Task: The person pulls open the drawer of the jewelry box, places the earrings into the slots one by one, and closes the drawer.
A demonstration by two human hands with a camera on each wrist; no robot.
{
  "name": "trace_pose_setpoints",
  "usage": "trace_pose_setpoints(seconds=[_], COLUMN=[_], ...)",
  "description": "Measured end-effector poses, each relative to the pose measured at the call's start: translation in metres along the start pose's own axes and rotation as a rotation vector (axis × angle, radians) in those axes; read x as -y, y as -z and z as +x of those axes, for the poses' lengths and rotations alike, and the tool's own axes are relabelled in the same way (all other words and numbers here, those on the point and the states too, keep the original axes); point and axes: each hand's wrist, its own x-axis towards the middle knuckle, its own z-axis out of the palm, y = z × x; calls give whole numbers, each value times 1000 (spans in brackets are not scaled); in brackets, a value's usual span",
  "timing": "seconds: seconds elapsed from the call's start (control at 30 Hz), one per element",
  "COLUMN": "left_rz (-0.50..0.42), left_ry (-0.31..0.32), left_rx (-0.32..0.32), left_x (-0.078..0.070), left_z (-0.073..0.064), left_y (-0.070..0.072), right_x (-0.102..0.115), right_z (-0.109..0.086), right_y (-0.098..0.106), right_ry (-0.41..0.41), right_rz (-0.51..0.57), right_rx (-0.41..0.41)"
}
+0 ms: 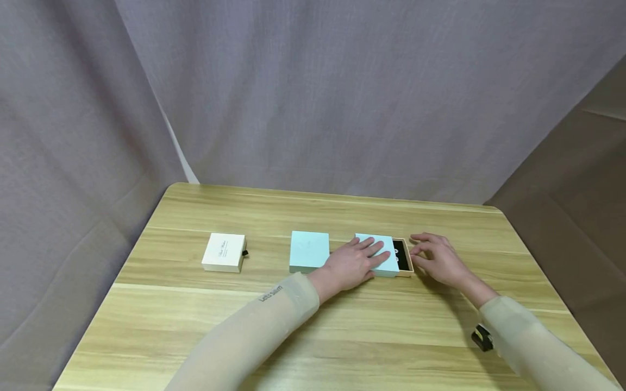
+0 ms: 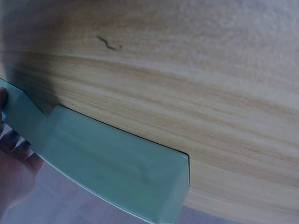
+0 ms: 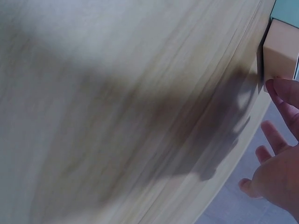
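On the right of the table, in the head view, lies a pale turquoise drawer box (image 1: 385, 243). Its tan inner drawer (image 1: 403, 256) is partly out on the right, showing a black lining with small pale items too tiny to identify. My left hand (image 1: 349, 265) rests on the box's top with fingers stretched out. At the drawer's outer end, my right hand (image 1: 442, 263) pinches with thumb and forefinger, its other fingers apart. The right wrist view shows these fingertips at the drawer's end wall (image 3: 280, 56); any pull tab between them is hidden.
A second turquoise box (image 1: 309, 250), closed, lies just left of the first, partly behind my left wrist. Farther left is a closed white box (image 1: 224, 251) with printed lettering and a black tab (image 1: 245, 253). Grey curtains (image 1: 313, 98) surround the wooden table (image 1: 342, 347).
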Motion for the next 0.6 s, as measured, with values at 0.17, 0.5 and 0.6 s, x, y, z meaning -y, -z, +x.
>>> trace_pose_setpoints(seconds=[0.17, 0.5, 0.6], left_rz=[-7, -6, -6], left_ry=[0, 0, 3], left_rx=[11, 10, 14], left_x=[0, 0, 0], left_z=[1, 1, 1], left_y=[-1, -2, -2], right_x=[3, 8, 10], right_z=[2, 6, 8], right_y=[-2, -6, -8], right_ry=[14, 43, 48], right_rz=[0, -16, -15], right_rx=[-4, -1, -1])
